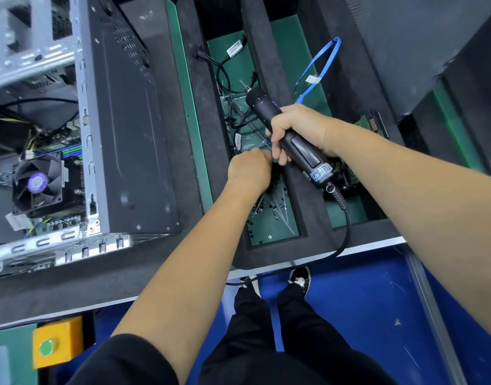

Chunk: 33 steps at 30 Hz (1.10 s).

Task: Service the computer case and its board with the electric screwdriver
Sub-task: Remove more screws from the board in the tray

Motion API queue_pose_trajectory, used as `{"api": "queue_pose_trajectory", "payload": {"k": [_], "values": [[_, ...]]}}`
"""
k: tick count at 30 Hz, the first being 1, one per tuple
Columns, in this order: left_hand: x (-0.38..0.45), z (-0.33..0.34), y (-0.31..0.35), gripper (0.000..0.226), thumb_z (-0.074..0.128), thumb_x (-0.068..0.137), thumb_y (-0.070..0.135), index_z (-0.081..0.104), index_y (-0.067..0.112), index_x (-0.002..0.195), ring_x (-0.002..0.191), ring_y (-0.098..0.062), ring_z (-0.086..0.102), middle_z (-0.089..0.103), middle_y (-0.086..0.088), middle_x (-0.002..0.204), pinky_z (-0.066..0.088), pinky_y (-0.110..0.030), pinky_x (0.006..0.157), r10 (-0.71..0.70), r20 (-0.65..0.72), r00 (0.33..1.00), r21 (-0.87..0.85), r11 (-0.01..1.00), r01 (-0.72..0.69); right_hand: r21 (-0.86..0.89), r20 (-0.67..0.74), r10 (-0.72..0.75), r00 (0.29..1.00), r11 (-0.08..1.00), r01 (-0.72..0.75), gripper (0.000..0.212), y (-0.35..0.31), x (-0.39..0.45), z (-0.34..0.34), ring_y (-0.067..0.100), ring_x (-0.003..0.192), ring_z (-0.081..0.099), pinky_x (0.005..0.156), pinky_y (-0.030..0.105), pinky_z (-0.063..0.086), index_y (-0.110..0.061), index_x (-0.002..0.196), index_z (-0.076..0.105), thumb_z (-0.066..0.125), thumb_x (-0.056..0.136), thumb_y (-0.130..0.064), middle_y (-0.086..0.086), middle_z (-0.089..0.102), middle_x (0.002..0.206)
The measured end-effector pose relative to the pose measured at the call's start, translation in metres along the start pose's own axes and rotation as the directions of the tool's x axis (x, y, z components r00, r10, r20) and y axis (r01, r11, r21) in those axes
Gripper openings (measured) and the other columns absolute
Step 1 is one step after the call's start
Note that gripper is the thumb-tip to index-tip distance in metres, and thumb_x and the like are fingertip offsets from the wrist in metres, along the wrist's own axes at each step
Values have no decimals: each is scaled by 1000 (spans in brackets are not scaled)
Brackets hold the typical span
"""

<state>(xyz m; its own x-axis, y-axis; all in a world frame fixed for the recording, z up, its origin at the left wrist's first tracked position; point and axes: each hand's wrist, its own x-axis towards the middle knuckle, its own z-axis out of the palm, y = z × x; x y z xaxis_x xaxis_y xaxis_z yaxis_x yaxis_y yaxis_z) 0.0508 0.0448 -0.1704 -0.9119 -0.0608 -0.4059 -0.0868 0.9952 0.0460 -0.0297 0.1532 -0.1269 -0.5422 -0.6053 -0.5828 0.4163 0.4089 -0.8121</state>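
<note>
The open computer case (127, 120) lies on the bench at the left. Its board (58, 159) and black cooler fan (37, 183) show inside. My right hand (297, 129) grips the black electric screwdriver (302, 151), bit pointing away over a foam tray compartment. My left hand (249, 169) reaches into that compartment (272, 226), fingers curled down among small black screws (277, 207). Whether it holds a screw is hidden.
Black foam dividers (302, 190) split the green-floored tray. Black cables (227, 79) and a blue cable (319, 68) lie in the farther compartments. A green circuit board (366, 123) sits at right. The screwdriver cord (344, 240) hangs over the bench edge. A yellow button box (55, 343) sits lower left.
</note>
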Motion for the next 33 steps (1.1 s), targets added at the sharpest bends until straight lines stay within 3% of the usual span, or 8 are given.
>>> {"api": "queue_pose_trajectory", "payload": {"k": [4, 9, 13, 19, 23, 27, 33], "values": [[-6, 6, 6, 44, 63, 83, 7, 48, 11, 124, 101, -31, 60, 57, -11, 110, 39, -33, 67, 34, 68, 997, -75, 997, -29, 14, 9, -5, 1000, 1000, 5, 29, 0, -1, -1, 29, 48, 61, 48, 25, 49, -6, 88, 49, 56, 60, -12, 19, 65, 62], [-8, 13, 13, 39, 44, 83, -9, 50, 5, 119, 96, -34, 59, 57, -15, 105, 39, -34, 64, 38, 9, 999, -155, 987, -36, 24, 18, -2, 1000, 1000, 2, 24, -1, -1, -1, 28, 47, 61, 47, 24, 49, -7, 83, 48, 55, 60, -10, 18, 65, 61], [-10, 14, 10, 37, 46, 82, -7, 52, 5, 117, 92, -35, 58, 56, -15, 101, 38, -34, 63, 52, -4, 999, -206, 977, -52, 17, 18, -3, 1000, 1000, 3, 24, -1, -1, 0, 29, 48, 61, 48, 24, 49, -7, 83, 48, 55, 61, -10, 18, 65, 61], [-10, 14, 9, 28, 49, 80, -3, 52, 4, 107, 93, -34, 57, 54, -15, 102, 45, -35, 69, -19, 76, 997, -277, 960, 40, 4, 7, 5, 1000, 1000, -5, 25, -2, -1, 1, 29, 49, 60, 50, 25, 50, -6, 84, 49, 55, 60, -11, 19, 65, 63], [-6, 6, 6, 23, 56, 82, 7, 51, 8, 105, 88, -27, 53, 52, -10, 102, 45, -31, 70, -101, 136, 986, -464, 873, 153, -8, 3, 0, 1000, 1000, 0, 15, -2, -2, 1, 29, 49, 61, 50, 25, 49, -6, 86, 48, 53, 71, -5, 18, 65, 63], [-2, -11, -1, 13, 56, 82, 10, 51, 10, 94, 76, -23, 53, 54, -7, 97, 40, -28, 61, -166, 136, 977, -566, 796, 215, -24, -10, 6, 1000, 1000, -6, 11, -2, -2, 0, 28, 49, 61, 49, 25, 49, -6, 88, 48, 49, 78, -2, 16, 65, 62], [1, -29, -8, 6, 50, 83, 7, 49, 8, 89, 63, -19, 48, 50, -5, 81, 37, -27, 49, -194, 191, 962, -523, 809, 267, -18, -10, 8, 1000, 1000, -8, 12, -3, -4, 1, 27, 48, 60, 48, 23, 48, -7, 89, 48, 47, 79, -1, 16, 65, 60]]}}
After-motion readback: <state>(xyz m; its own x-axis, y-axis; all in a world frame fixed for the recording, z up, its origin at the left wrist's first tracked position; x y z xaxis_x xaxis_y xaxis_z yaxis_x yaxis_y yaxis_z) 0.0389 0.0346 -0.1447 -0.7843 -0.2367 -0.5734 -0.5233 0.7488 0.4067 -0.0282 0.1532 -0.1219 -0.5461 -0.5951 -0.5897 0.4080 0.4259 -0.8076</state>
